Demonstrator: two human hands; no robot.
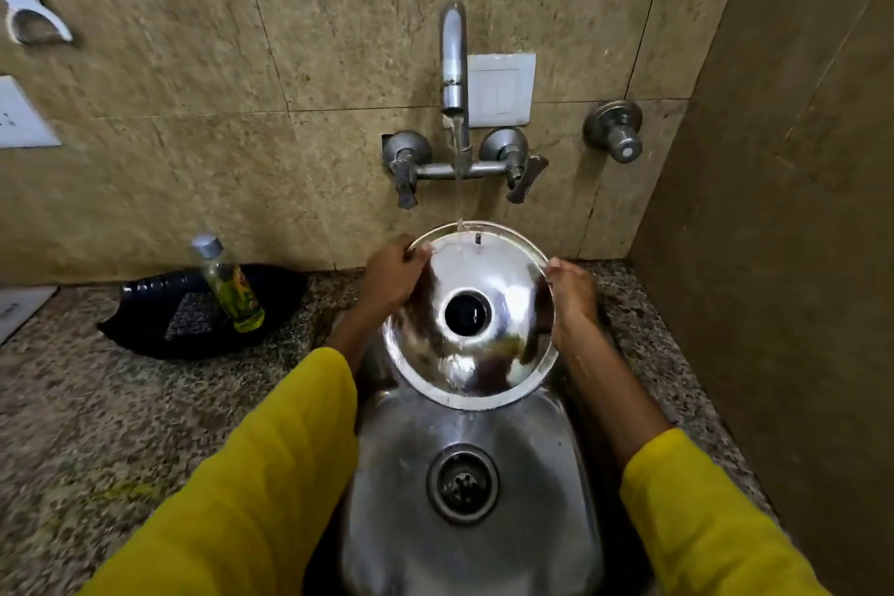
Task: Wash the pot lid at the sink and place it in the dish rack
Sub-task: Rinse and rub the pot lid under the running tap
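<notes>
A round steel pot lid [488,353] with a black knob at its middle is held tilted over the steel sink [411,498], top face toward me. My left hand [394,278] grips its upper left rim and my right hand [573,300] grips its right rim. Water runs from the wall tap [454,58] onto the lid's upper edge. No dish rack is in view.
A black tray [145,329] on the speckled counter at left holds a yellow-green liquid bottle [230,286] and a dark scrub pad [191,315]. The tap's two handles [525,177] stick out of the tiled wall. A brown side wall stands close on the right.
</notes>
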